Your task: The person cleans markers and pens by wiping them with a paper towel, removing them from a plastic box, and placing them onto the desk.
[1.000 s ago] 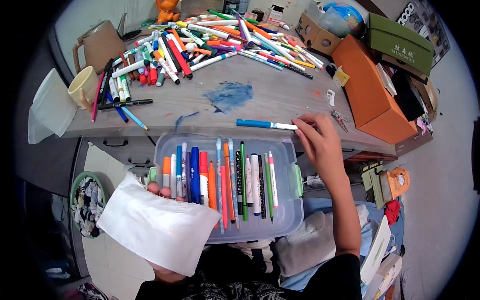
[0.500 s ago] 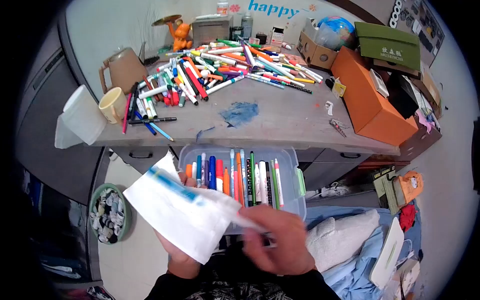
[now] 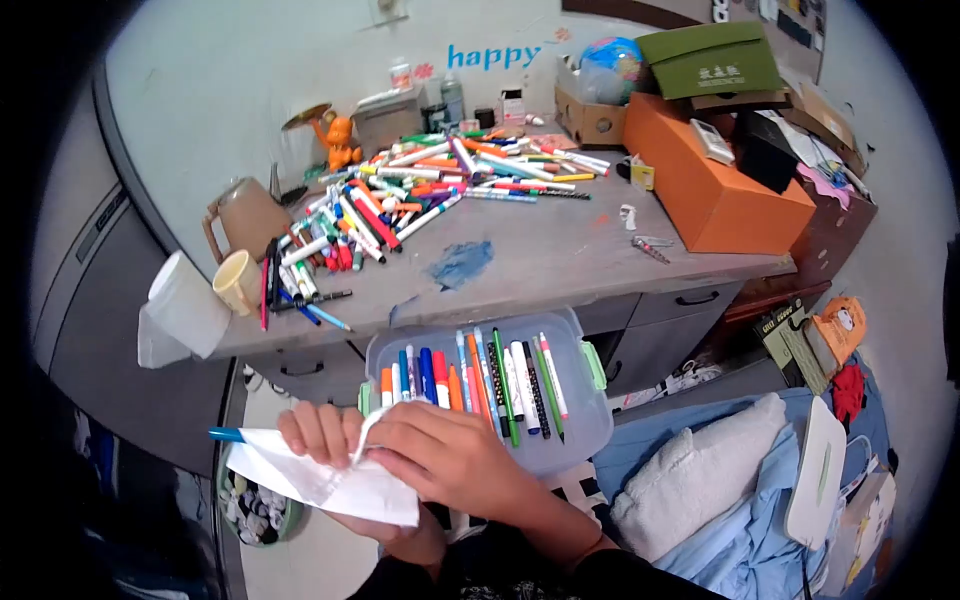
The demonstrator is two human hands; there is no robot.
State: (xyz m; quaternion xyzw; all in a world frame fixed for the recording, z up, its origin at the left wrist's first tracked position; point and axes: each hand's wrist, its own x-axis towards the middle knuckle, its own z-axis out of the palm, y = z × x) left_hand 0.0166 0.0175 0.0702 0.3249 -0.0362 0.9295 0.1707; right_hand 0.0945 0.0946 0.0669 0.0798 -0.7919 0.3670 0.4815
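A white paper towel (image 3: 300, 475) is folded around a pen with a blue end (image 3: 226, 434), which pokes out at the left. My left hand (image 3: 320, 432) is closed over the towel and the pen, its fingers curled on top and its wrist below. Close against it, my right hand (image 3: 440, 445) pinches a bunched fold of the towel. The rest of the pen is hidden by towel and fingers. Just beyond my hands, a clear plastic box (image 3: 590, 425) contains a row of markers and pens (image 3: 520, 385).
On the grey desk (image 3: 540, 260) lies a large heap of markers (image 3: 430, 180). A beige mug (image 3: 237, 282) and a paper towel roll (image 3: 185, 300) stand at its left, an orange box (image 3: 720, 190) at its right. A green basket (image 3: 290, 520) is on the floor; a white pillow (image 3: 690, 480) lies at right.
The towel, spread out before, is now folded around the pen. My right hand has moved left and up, against my left hand. The camera view has shifted and tilted.
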